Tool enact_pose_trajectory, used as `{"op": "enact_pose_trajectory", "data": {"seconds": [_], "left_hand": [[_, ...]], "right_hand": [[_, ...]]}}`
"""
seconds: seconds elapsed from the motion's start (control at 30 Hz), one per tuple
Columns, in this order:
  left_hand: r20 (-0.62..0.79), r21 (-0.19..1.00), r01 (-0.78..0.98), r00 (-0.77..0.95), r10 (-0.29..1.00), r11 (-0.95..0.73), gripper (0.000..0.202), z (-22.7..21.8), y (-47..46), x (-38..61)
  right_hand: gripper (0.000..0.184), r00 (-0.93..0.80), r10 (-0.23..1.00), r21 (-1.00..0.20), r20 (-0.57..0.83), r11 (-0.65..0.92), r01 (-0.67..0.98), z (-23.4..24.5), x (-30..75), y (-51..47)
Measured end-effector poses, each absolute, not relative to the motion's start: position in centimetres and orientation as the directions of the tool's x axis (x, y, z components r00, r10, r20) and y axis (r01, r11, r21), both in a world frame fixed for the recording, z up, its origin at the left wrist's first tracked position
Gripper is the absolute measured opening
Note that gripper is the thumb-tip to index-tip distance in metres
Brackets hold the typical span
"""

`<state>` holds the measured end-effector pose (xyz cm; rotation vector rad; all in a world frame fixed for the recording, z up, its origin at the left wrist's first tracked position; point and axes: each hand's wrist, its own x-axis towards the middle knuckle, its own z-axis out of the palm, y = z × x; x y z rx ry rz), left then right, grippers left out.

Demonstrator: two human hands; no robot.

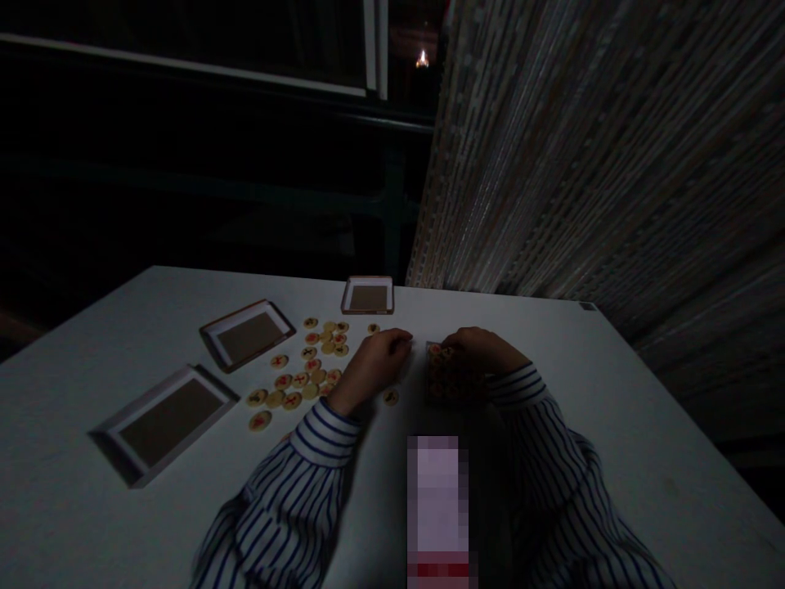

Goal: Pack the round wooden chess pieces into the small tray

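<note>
My left hand (pixel 379 366) is over the middle of the table, its fingers drawn together and pointing right; whatever they may hold is hidden. My right hand (pixel 482 350) bends over a small dark box (pixel 432 398), fingertips closed at a Chinese chess piece (pixel 447 352) by its far edge. Rows of round pieces lie inside that box, with a red-marked piece (pixel 435 349) at its corner. Beside my left wrist sits a loose black-marked piece (pixel 391 397). More loose pieces (pixel 311 366), red-marked, black-marked and plain, spread to the left of my left hand.
Three shallow box parts rest on the white table (pixel 570 384): a large tray (pixel 172 413) at left, another tray (pixel 248 334) behind it, and a smaller one (pixel 368 296) at the far edge. A string curtain (pixel 552 147) hangs beyond. Pixelation hides something near the front.
</note>
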<state>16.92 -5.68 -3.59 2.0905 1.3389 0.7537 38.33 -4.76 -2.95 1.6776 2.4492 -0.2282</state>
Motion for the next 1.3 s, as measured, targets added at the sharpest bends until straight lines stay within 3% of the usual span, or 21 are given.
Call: {"op": "enact_pose_trajectory", "data": {"seconds": [0.5,1.3], "left_hand": [[0.168,0.692,0.611,0.381,0.909,-0.384,0.029,-3.7,-5.4,17.0],[0.16,0.7,0.601,0.394,0.905,-0.386,0.029,-3.5,-5.3,17.0]], "right_hand": [[0.034,-0.393,0.894,-0.065,-0.216,0.389,0.919,-4.2,39.3,-3.9],[0.03,-0.342,0.902,-0.014,-0.263,0.351,0.936,-2.7,38.0,-4.2]]}}
